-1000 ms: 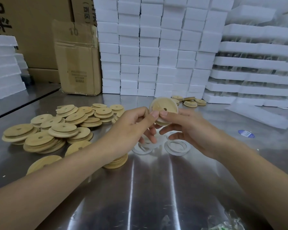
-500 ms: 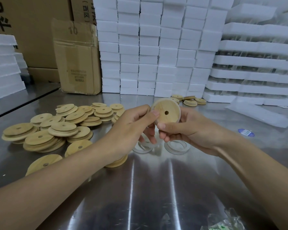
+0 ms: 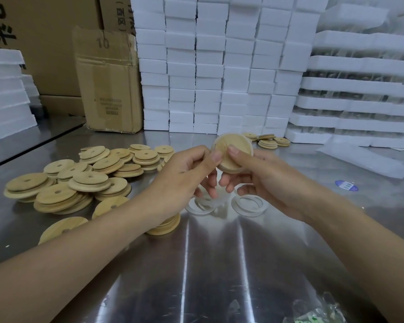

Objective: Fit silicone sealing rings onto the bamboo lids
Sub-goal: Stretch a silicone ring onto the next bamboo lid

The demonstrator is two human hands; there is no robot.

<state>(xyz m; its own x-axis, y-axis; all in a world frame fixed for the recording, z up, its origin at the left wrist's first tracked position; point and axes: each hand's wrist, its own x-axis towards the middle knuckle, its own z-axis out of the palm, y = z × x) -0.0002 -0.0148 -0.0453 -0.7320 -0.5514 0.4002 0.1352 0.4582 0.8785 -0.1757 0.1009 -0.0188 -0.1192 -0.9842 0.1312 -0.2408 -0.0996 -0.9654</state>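
Aloft, left hand (image 3: 184, 173), right hand (image 3: 266, 180) pinch bamboo lid (image 3: 241, 145) rim

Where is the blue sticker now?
In the head view, the blue sticker lies on the metal table at the right, beyond the right hand and just in front of the white foam sheet.

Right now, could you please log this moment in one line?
lid: held above table | left hand: pinches lid edge | right hand: holds lid, thumb on face | rings: on table
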